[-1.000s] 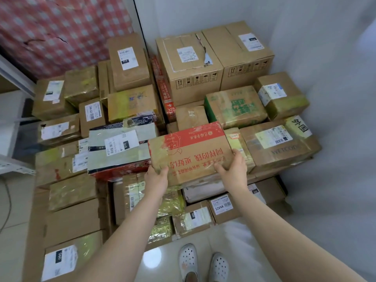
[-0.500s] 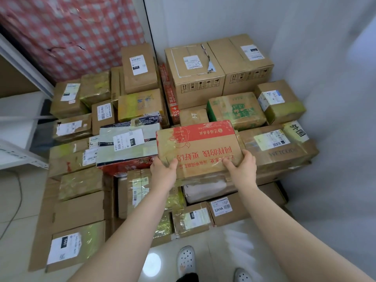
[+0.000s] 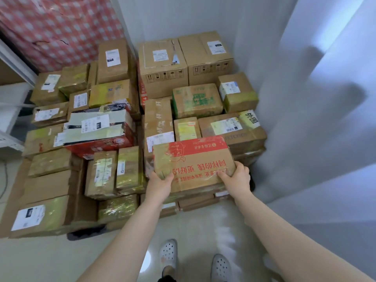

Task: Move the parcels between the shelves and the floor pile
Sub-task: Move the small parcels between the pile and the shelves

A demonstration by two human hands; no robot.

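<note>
I hold a flat cardboard box with a red band and red printing (image 3: 195,161) by its near edge. My left hand (image 3: 160,181) grips its near left corner, and my right hand (image 3: 237,176) grips its near right corner. The box hangs low over the front right of the floor pile, above brown parcels (image 3: 195,201) at the pile's near edge. The pile of taped cardboard parcels (image 3: 101,174) fills the corner ahead.
White shelf boards (image 3: 10,110) stand at the left edge. A red checked cloth (image 3: 61,27) hangs behind the pile. White walls (image 3: 315,119) close the right side. Two big cartons (image 3: 185,64) stand at the back. My white shoes (image 3: 168,255) are on the pale floor.
The box has come down and toward me, from over the pile's middle to its front right edge. Both hands keep their grip. Parcels behind it are now uncovered.
</note>
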